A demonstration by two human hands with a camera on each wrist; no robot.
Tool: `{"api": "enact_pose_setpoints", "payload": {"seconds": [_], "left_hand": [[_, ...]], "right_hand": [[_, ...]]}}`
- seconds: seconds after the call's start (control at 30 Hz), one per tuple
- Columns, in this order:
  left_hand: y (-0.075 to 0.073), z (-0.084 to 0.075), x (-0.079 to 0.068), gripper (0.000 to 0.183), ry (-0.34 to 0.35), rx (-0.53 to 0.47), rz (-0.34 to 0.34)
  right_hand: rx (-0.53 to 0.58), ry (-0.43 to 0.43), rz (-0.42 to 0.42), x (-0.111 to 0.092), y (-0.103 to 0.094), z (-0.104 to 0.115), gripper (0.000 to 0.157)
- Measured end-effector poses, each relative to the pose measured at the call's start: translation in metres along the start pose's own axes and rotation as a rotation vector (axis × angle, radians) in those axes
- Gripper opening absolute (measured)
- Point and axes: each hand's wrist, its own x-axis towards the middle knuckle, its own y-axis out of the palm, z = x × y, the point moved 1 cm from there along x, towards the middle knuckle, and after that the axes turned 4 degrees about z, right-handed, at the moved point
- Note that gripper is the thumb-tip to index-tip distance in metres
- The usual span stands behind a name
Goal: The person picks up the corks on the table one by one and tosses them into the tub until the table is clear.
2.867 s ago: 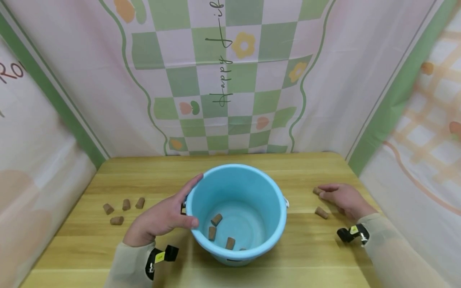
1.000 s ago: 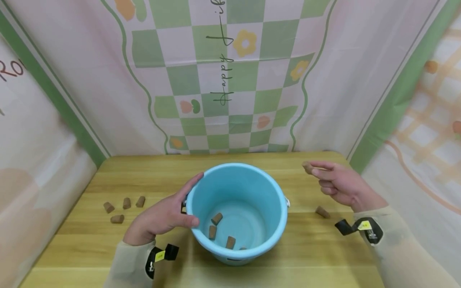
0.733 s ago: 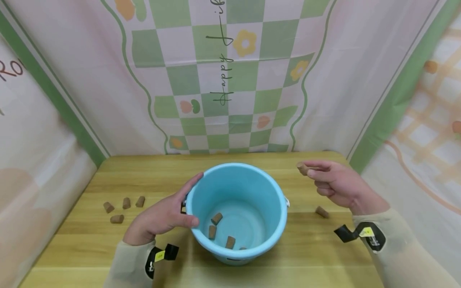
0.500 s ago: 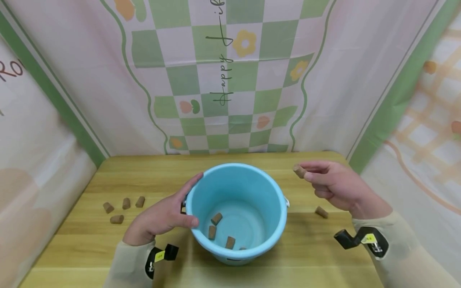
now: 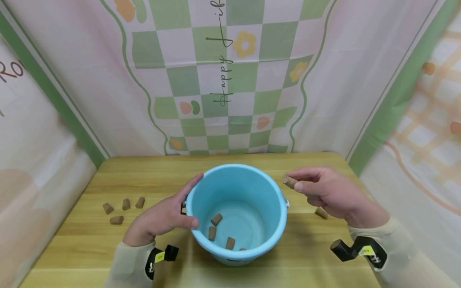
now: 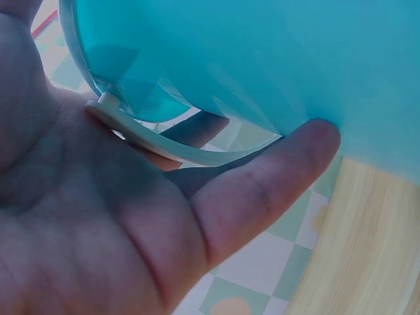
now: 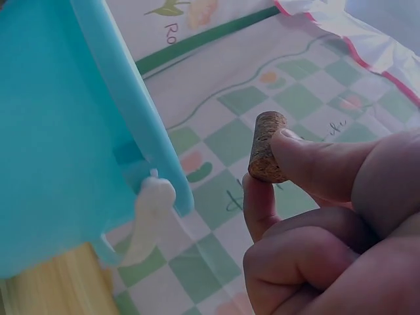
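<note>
A light blue bucket (image 5: pixel 237 186) stands upright at the middle of the table. My left hand (image 5: pixel 162 218) grips its left rim, thumb over the edge inward, other fingers along the outside. The left wrist view has these fingers against the bucket wall (image 6: pixel 282 59) beside the pale handle (image 6: pixel 164 143). Between thumb and fingertips my right hand (image 5: pixel 329 194) pinches a small brown cork (image 5: pixel 289 181), held in the air just right of the bucket's rim. In the right wrist view, the speckled cork (image 7: pixel 268 147) tapers slightly. Several corks (image 5: pixel 216 219) lie on the bucket floor, one mostly hidden by the near rim.
On the wooden table (image 5: pixel 90 248), several corks (image 5: pixel 126 204) lie loosely grouped at the left. Another cork (image 5: pixel 321 213) lies at the right, partly covered by my right hand. A patterned curtain (image 5: pixel 230 80) closes off the back, with more cloth on both sides.
My right hand has picked a cork up off the table at the right and carried it left toward the bucket's rim. My left hand and the bucket have stayed in place.
</note>
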Motion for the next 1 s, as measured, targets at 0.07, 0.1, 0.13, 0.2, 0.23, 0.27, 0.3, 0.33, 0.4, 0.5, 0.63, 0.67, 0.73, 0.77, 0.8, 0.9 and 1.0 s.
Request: {"api": "enact_pose_setpoints", "payload": {"seconds": [0.07, 0.1, 0.13, 0.2, 0.23, 0.27, 0.3, 0.33, 0.4, 0.5, 0.63, 0.67, 0.73, 0.77, 0.8, 0.9, 1.0], "left_hand": [[0.000, 0.001, 0.000, 0.101, 0.002, -0.005, 0.002], [0.000, 0.001, 0.000, 0.101, 0.003, -0.006, 0.002], [0.000, 0.001, 0.000, 0.101, 0.000, -0.005, 0.001], [0.000, 0.001, -0.001, 0.101, -0.008, -0.003, -0.001], [0.001, 0.001, -0.001, 0.101, -0.008, 0.001, -0.003], [0.001, 0.001, -0.001, 0.101, -0.006, 0.001, -0.004], [0.001, 0.001, -0.001, 0.101, -0.008, 0.002, -0.005], [0.001, 0.001, -0.001, 0.102, -0.010, -0.004, -0.004], [0.001, 0.001, -0.001, 0.103, -0.008, -0.017, 0.002], [0.000, 0.001, 0.000, 0.103, 0.002, -0.030, 0.009], [-0.001, 0.001, 0.000, 0.102, 0.006, -0.025, 0.008], [0.000, 0.001, 0.000, 0.102, 0.003, -0.024, 0.006], [0.000, 0.000, 0.000, 0.102, -0.002, -0.020, 0.004], [0.000, -0.001, 0.000, 0.102, -0.002, -0.018, 0.003], [0.000, -0.001, 0.000, 0.102, 0.000, -0.016, 0.003], [0.000, -0.001, 0.000, 0.101, 0.000, -0.005, 0.001], [0.000, -0.001, 0.000, 0.101, -0.005, 0.005, -0.001]], "right_hand": [[-0.049, 0.022, -0.005, -0.001, 0.004, 0.002, 0.028], [-0.065, 0.029, -0.006, -0.001, 0.006, 0.003, 0.028], [-0.082, 0.037, -0.009, -0.001, 0.008, 0.004, 0.029], [-0.100, 0.051, -0.011, -0.001, 0.012, 0.005, 0.031], [-0.105, 0.057, -0.014, -0.001, 0.014, 0.006, 0.031], [-0.108, 0.061, -0.015, 0.000, 0.015, 0.007, 0.032], [-0.106, 0.061, -0.013, 0.000, 0.017, 0.007, 0.033], [-0.112, 0.063, -0.014, 0.000, 0.018, 0.008, 0.033], [-0.124, 0.058, -0.009, 0.000, 0.020, 0.009, 0.032], [-0.137, 0.038, 0.004, 0.000, 0.021, 0.011, 0.030], [-0.164, 0.024, 0.005, 0.000, 0.023, 0.012, 0.031], [-0.178, 0.028, 0.000, 0.000, 0.024, 0.012, 0.031], [-0.210, 0.035, -0.009, 0.000, 0.025, 0.011, 0.032], [-0.232, 0.040, -0.014, 0.000, 0.025, 0.011, 0.033], [-0.253, 0.041, -0.015, 0.000, 0.026, 0.011, 0.033], [-0.312, 0.033, -0.014, 0.001, 0.028, 0.011, 0.031], [-0.357, 0.022, -0.010, 0.001, 0.031, 0.011, 0.028]]}}
